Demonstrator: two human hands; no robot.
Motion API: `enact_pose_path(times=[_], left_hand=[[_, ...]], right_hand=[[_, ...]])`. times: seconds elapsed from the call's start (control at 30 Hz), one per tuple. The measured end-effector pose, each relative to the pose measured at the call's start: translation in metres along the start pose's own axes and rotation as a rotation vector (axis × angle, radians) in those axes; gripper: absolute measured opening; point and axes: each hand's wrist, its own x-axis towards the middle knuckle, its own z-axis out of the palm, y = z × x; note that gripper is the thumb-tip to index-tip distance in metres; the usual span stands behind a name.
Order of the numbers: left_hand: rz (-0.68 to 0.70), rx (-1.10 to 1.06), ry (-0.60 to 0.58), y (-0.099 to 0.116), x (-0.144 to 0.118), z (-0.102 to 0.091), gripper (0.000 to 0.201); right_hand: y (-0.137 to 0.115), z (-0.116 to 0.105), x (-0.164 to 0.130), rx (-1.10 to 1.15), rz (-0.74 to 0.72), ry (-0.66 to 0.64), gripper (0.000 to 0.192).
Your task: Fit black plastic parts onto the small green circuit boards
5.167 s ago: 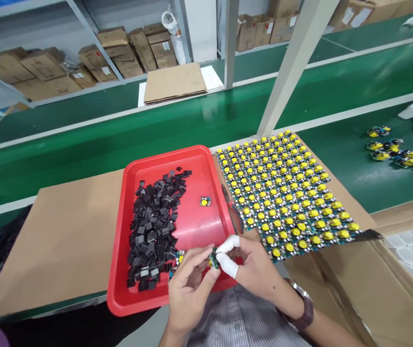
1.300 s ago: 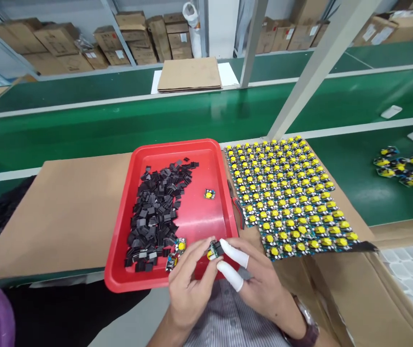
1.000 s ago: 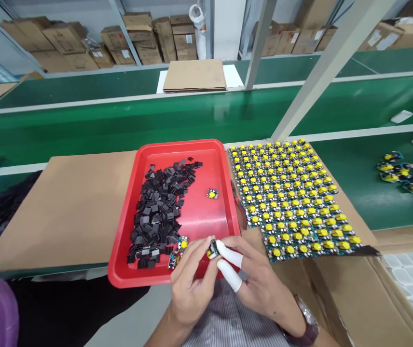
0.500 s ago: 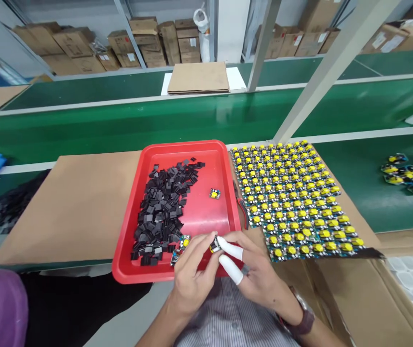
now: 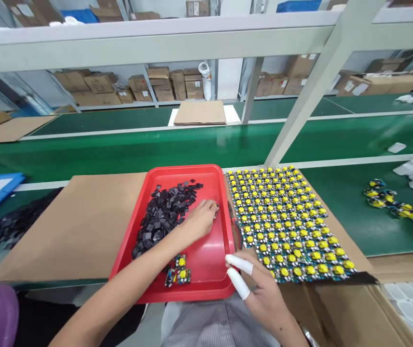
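My left hand point(image 5: 201, 220) reaches into the red tray point(image 5: 212, 290), its fingers closed around a small circuit board point(image 5: 216, 210) that is mostly hidden by them. Left of that hand lies a heap of small black square pieces point(image 5: 161, 214). Close to the tray's front wall sit a few circuit boards point(image 5: 184, 276) with yellow parts. My right hand point(image 5: 260, 291), wearing white finger cots on two fingers, hovers by the tray's right front corner. Its thumb and forefinger are apart, with nothing visible between them.
Rows of yellow-topped circuit boards point(image 5: 282, 217) cover a cardboard sheet to the right, with red-handled pliers point(image 5: 236, 229) beside the tray. Bare cardboard point(image 5: 94, 217) lies left. A slanted metal post point(image 5: 300, 106) rises behind. More boards point(image 5: 391, 200) lie far right.
My left hand has moved away from my right, forward to the lone board in the tray. My right hand has drawn right and opened. One more board now shows near the tray's front. The view has tilted up.
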Motion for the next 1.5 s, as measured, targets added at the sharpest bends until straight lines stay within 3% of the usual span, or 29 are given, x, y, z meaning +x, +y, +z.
enact_pose_path(times=[0.1, 0.17, 0.23, 0.33, 0.47, 0.57, 0.63, 0.8, 1.13, 1.37, 1.5], left_hand=[[-0.011, -0.014, 0.009, -0.009, 0.013, -0.008, 0.042], [-0.043, -0.025, 0.021, -0.013, 0.003, -0.019, 0.049], [-0.098, -0.032, 0.037, -0.013, -0.023, -0.032, 0.049], [-0.188, -0.032, 0.014, -0.005, -0.079, -0.044, 0.026], [-0.257, -0.016, -0.056, 0.015, -0.143, -0.028, 0.018], [-0.289, 0.001, -0.020, 0.022, -0.163, -0.008, 0.018], [-0.281, 0.009, 0.008, 0.022, -0.167, 0.001, 0.025], [-0.153, -0.029, 0.207, 0.010, -0.177, 0.012, 0.030], [-0.124, -0.298, 0.485, 0.002, -0.175, 0.016, 0.020], [-0.149, -0.355, 0.486, 0.009, -0.187, 0.014, 0.026], [-0.292, -0.519, 0.531, 0.013, -0.193, 0.012, 0.025]], right_hand=[[0.006, -0.001, -0.008, -0.105, -0.044, -0.036, 0.036], [0.009, -0.004, -0.012, -0.182, -0.069, -0.072, 0.036], [0.010, -0.006, -0.013, -0.251, -0.094, -0.108, 0.035], [0.007, -0.004, -0.003, -0.352, -0.143, -0.181, 0.032], [-0.009, 0.023, 0.037, -0.561, -0.170, -0.427, 0.027], [-0.021, 0.059, 0.077, -0.677, -0.155, -0.661, 0.024], [-0.025, 0.084, 0.099, -0.705, -0.151, -0.713, 0.020], [-0.021, 0.117, 0.122, -0.728, -0.119, -0.697, 0.018], [-0.015, 0.115, 0.127, -0.678, -0.004, -0.642, 0.013], [0.003, 0.092, 0.125, -0.458, 0.072, -0.588, 0.013], [0.013, 0.075, 0.118, -0.278, 0.116, -0.533, 0.022]])
